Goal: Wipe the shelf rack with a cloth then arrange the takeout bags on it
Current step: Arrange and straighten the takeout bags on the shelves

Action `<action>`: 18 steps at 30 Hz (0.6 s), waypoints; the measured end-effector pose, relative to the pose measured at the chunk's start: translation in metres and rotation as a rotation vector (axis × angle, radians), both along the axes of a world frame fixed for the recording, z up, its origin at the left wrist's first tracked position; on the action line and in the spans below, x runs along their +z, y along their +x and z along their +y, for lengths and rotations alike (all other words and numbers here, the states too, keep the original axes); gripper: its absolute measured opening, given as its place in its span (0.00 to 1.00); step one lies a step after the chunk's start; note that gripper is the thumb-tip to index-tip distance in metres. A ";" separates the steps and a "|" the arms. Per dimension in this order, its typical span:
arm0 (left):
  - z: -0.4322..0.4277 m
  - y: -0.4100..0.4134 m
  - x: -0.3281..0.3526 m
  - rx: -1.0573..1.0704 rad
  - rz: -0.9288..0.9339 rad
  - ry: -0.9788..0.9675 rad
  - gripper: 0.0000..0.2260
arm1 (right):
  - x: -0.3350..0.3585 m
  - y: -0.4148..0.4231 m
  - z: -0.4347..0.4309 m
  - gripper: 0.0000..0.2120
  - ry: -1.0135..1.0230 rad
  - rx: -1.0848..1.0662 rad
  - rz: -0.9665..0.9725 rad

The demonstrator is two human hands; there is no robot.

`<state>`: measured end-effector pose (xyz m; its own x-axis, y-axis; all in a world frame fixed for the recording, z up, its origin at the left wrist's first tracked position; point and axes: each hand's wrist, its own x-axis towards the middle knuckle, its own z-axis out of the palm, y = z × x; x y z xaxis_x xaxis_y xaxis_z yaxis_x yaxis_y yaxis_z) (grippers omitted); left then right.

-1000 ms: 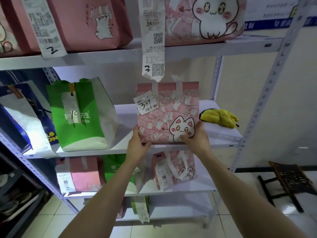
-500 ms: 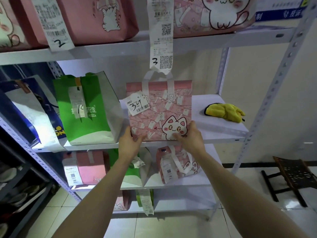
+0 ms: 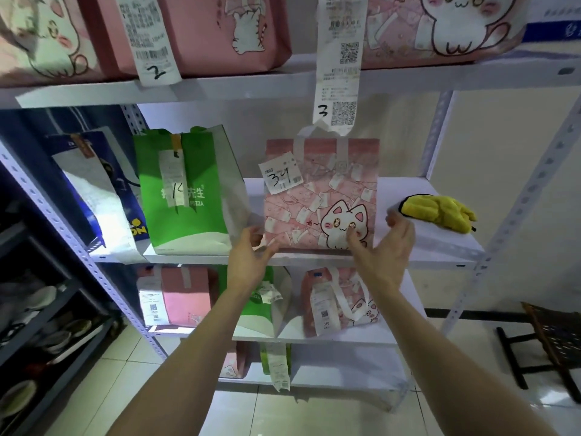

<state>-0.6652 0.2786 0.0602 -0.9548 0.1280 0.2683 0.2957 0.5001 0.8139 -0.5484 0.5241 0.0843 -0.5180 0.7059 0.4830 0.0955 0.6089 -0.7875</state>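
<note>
Pink cat bag [image 3: 320,196] stands upright on mid shelf [image 3: 434,250], tag 34 [image 3: 279,177] facing out, prob. so it reads. L hand [image 3: 251,256] & R hand [image 3: 388,250] flank its bottom corners, fingers loose and spread, no grip, likely steadying. Yellow cloth [image 3: 437,212] parked on same shelf, right of bag.

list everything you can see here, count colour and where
shelf rack: one, white, fills the view
cat bag tagged 34: one, pink, middle shelf centre
green bag: one, green and white, left of cat bag
blue bag: one, blue and white, far left
cloth: one, yellow, middle shelf right
top bags: three, pink, top shelf
lower bags: three, two pink, one green, shelf below
bottom bags: two, pink and green, lowest shelf
stool: one, dark, floor right
left hand: one, open, cat bag's lower left
right hand: one, open, its lower right
</note>
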 end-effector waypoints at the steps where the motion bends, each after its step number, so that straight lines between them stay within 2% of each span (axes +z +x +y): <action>1: -0.008 -0.001 -0.001 0.005 0.026 -0.006 0.32 | 0.005 -0.001 -0.011 0.35 0.046 0.001 0.051; 4: -0.043 -0.006 -0.004 0.065 0.111 -0.033 0.27 | 0.016 -0.013 -0.057 0.22 0.191 0.142 0.127; 6: -0.070 -0.011 -0.001 0.166 0.168 -0.036 0.23 | 0.019 -0.028 -0.089 0.15 0.250 0.297 0.106; 9: -0.116 -0.026 0.002 0.310 0.314 -0.057 0.21 | 0.015 -0.056 -0.136 0.11 0.273 0.499 0.036; 11: -0.146 -0.040 0.003 0.385 0.349 -0.057 0.26 | 0.010 -0.073 -0.164 0.15 0.239 0.540 -0.085; 13: -0.173 -0.057 0.003 0.387 0.338 -0.059 0.34 | 0.006 -0.089 -0.188 0.24 0.210 0.514 -0.173; 16: -0.202 -0.086 -0.001 0.241 0.146 -0.086 0.47 | 0.006 -0.112 -0.214 0.40 0.096 0.457 -0.355; 18: -0.212 -0.098 -0.005 0.087 0.057 -0.079 0.51 | 0.001 -0.125 -0.225 0.45 0.015 0.441 -0.456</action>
